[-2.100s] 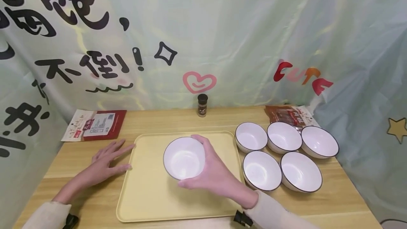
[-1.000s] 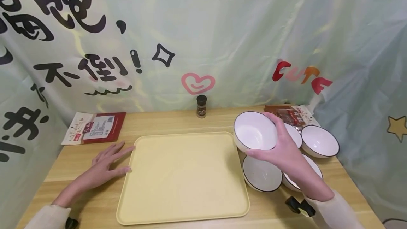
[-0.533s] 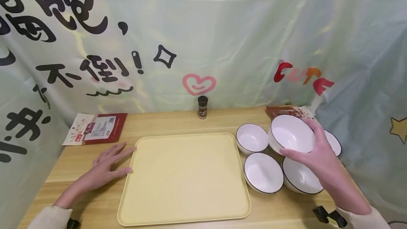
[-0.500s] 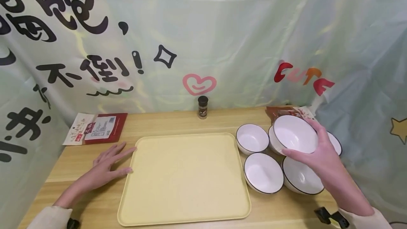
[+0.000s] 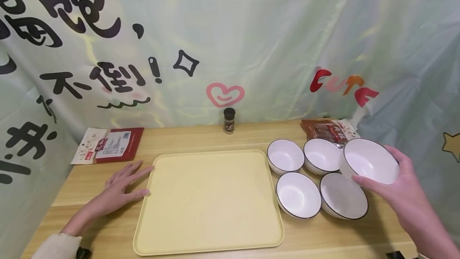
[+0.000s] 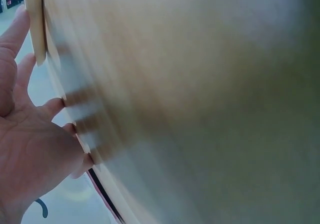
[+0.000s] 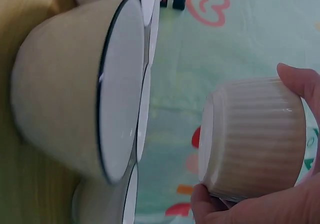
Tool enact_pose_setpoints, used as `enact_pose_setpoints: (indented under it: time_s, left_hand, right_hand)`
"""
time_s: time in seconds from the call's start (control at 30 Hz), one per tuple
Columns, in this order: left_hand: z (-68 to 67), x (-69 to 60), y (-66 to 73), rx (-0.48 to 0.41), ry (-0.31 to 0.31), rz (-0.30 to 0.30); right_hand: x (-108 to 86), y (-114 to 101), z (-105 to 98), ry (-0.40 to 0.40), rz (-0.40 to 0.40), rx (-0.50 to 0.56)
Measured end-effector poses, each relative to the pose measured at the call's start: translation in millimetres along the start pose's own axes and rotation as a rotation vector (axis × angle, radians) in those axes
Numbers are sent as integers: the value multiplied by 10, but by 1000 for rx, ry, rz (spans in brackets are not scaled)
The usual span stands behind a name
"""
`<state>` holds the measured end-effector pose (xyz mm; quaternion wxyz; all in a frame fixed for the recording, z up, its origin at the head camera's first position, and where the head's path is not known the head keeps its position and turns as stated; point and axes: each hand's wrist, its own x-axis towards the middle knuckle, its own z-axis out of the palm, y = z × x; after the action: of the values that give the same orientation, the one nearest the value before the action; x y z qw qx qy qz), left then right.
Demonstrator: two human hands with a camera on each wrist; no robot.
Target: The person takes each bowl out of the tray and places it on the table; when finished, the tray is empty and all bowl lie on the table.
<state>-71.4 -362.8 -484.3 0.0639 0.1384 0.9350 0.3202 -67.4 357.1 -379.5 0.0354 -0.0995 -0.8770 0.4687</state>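
Observation:
A white bowl (image 5: pixel 371 161) with a dark rim is in my right hand (image 5: pixel 402 179), thumb on the near side and fingers round the far side. It is held above the table at the right end of the other bowls; in the right wrist view its ribbed outer wall (image 7: pixel 257 139) shows. Several similar white bowls (image 5: pixel 298 195) stand beside the cream tray (image 5: pixel 208 203); the rear right one is hidden behind the held bowl in the head view. My left hand (image 5: pixel 120 187) lies with spread fingers on the table, fingertips touching the tray's left edge.
At the back stand a black-capped spice jar (image 5: pixel 229 121) and a red-and-white food packet (image 5: pixel 109 145) on the left. Another packet (image 5: pixel 325 129) lies behind the bowls. A printed cloth (image 5: pixel 273 51) encloses the wooden table (image 5: pixel 194 139).
My right hand has carried the bowl from over the tray rightward, past the rear bowls one after another, to the right end. My left hand has stayed in place.

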Motion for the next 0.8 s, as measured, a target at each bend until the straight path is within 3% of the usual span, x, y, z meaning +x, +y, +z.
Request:
enact_pose_setpoints:
  time_s: [0.3, 0.8]
  left_hand:
    - [-29, -12, -22, -4, 9, 20]
    - [13, -16, -18, -17, 11, 11]
  right_hand:
    - [-83, 318, -120, 134, 47, 34]
    - [-238, 793, -237, 169, 136, -22]
